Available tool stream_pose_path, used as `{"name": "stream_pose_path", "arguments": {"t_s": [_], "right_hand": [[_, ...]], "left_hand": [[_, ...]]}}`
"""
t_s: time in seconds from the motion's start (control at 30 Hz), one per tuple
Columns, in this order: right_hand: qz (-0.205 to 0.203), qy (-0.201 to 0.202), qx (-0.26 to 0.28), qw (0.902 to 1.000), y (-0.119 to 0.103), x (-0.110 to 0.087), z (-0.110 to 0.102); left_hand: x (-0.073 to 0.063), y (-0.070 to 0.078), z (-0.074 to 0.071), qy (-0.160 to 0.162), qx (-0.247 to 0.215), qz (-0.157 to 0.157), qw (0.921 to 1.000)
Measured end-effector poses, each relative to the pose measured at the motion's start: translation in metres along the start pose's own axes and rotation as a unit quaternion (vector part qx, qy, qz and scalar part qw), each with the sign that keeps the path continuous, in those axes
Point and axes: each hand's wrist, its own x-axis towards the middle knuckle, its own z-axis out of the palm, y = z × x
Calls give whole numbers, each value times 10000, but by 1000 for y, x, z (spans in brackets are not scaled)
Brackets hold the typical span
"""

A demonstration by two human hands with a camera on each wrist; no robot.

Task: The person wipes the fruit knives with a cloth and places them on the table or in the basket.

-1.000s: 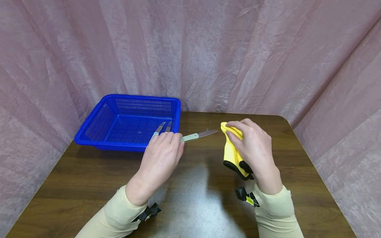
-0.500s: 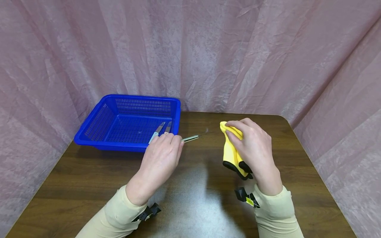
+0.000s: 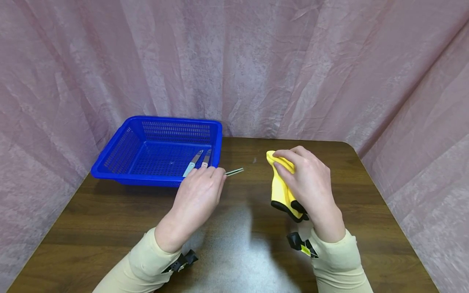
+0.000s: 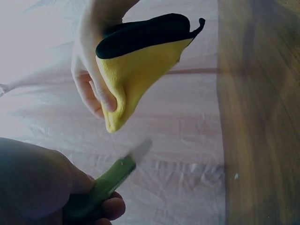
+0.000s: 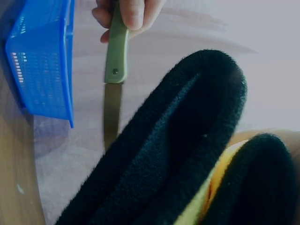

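My left hand (image 3: pixel 198 195) grips a small folding knife by its light green handle (image 5: pixel 116 51), with the blade (image 5: pixel 112 108) out of the handle. In the head view the knife (image 3: pixel 234 171) is turned edge-on, so its blade hardly shows. To its right, my right hand (image 3: pixel 311 179) pinches a folded yellow cloth (image 3: pixel 280 187) with black edging between thumb and fingers. The cloth hangs above the table, its black underside (image 5: pixel 187 117) filling much of the right wrist view. A gap separates blade and cloth in the head and left wrist views.
A blue plastic basket (image 3: pixel 135 178) stands at the left on the brown wooden table (image 3: pixel 234 228). Inside it, at the right end, lie a knife with a light blue handle (image 3: pixel 189 167) and a knife with a pale pinkish handle (image 3: pixel 204 164). Pink curtains (image 3: pixel 249 69) hang behind.
The knife in my left hand has rotated from showing its flat side to edge-on. My right hand has shifted slightly left with the cloth.
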Motion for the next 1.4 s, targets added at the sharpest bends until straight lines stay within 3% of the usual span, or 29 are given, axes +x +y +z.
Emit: {"name": "stream_pose_path", "arguments": {"t_s": [0.8,1.07,1.2,1.4], "right_hand": [[-179,0,33,9998,-6,-1,-1],[-232,8,61,9997,-9,-2,1],[-399,57,74,9992,-14,-3,4],[-753,68,59,9971,-23,-6,9]], "left_hand": [[-1,-2,3,105,-94,-71,9999],[-1,0,1,-292,-143,-368,9988],[-1,0,1,-388,-121,-378,9985],[-1,0,0,-273,-189,-285,9990]]}}
